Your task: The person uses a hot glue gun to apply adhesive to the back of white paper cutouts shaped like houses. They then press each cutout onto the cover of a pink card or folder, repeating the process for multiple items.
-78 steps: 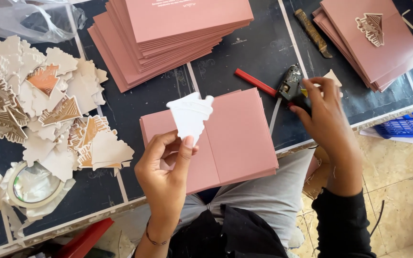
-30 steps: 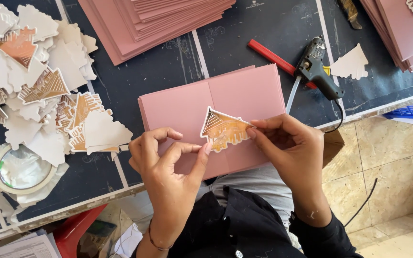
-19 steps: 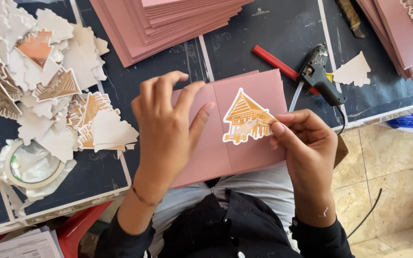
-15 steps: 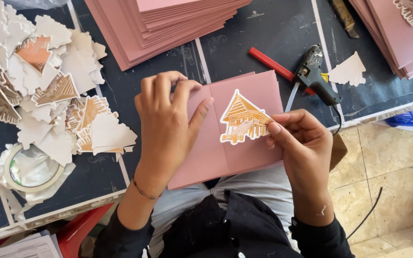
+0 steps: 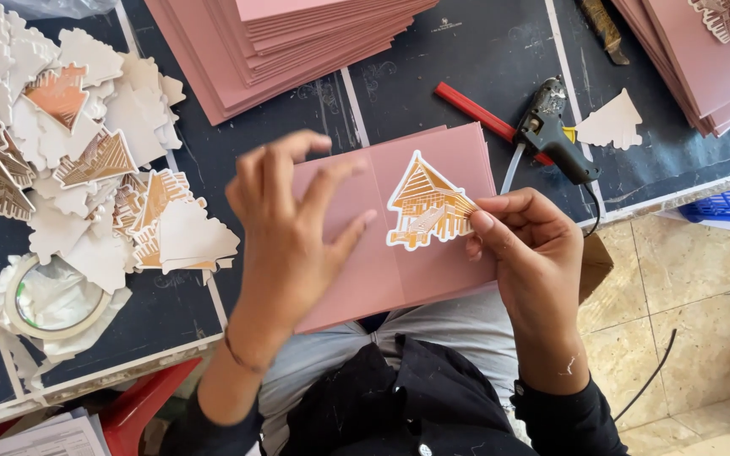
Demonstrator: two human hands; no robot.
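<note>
While the pink folded card [image 5: 399, 253] lies on the near edge of the dark table [image 5: 483, 59], partly overhanging our lap, we hold a house-shaped paper cutout [image 5: 427, 203] flat against its right panel. Our right hand [image 5: 530, 253] pinches the cutout at its right edge, with the fingers [image 5: 483, 224] closed on the paper. Our left hand [image 5: 285, 228] hovers over the left panel of the card with its fingers spread and released, gripping nothing; the hand is blurred, so we cannot tell whether it touches the card.

Just beyond the card, to the right, a black glue gun [image 5: 555, 135] rests on the table, lying across a red pencil [image 5: 487, 118]. A white cutout blank [image 5: 612, 122] lies just beside the glue gun. A stack of pink cards [image 5: 297, 42] sits at the far edge of the table, and a second stack [image 5: 694, 59] sits at the far right. A heap of house-shaped cutouts [image 5: 78, 152] covers the left part of the table, some printed side up, some white side up. A roll of tape [image 5: 52, 295] lies near the left front edge.
</note>
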